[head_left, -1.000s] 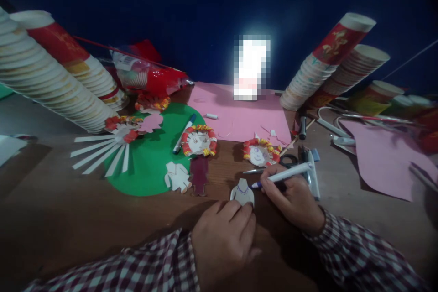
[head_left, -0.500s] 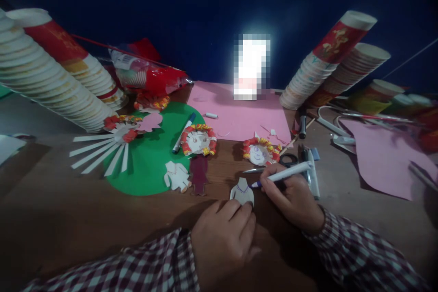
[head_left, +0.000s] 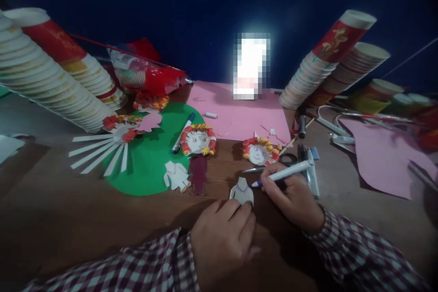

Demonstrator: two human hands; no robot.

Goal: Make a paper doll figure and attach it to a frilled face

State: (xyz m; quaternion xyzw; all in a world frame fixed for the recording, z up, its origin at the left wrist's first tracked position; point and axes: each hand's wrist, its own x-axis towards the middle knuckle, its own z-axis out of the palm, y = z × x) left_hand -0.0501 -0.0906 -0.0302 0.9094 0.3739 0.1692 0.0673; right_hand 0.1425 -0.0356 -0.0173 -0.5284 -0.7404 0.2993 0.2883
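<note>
- While the left hand (head_left: 224, 232) lies over the lower part of the pale paper cut-out (head_left: 241, 188), its fingers are bent and close together; whether they pinch the paper, I cannot tell.
- The right hand (head_left: 292, 196) holds the white marker (head_left: 290, 170) in a narrow writing grip, its purple tip just beside the cut-out's neck; contact is too small to make out.
- That cut-out lies flat toward the near edge of the worktop (head_left: 150, 221), with a purple beaded necklace drawn on it.
- Farther from that edge sit two paper faces (head_left: 197, 140) ringed in red and yellow.
- A white figure (head_left: 176, 176) overlaps the green sheet's (head_left: 137, 178) near right rim, beside a maroon figure (head_left: 199, 175).
- Along the worktop's back edge lies a pink sheet (head_left: 239, 121), between leaning cup stacks (head_left: 310, 70) toward the left and right corners.
</note>
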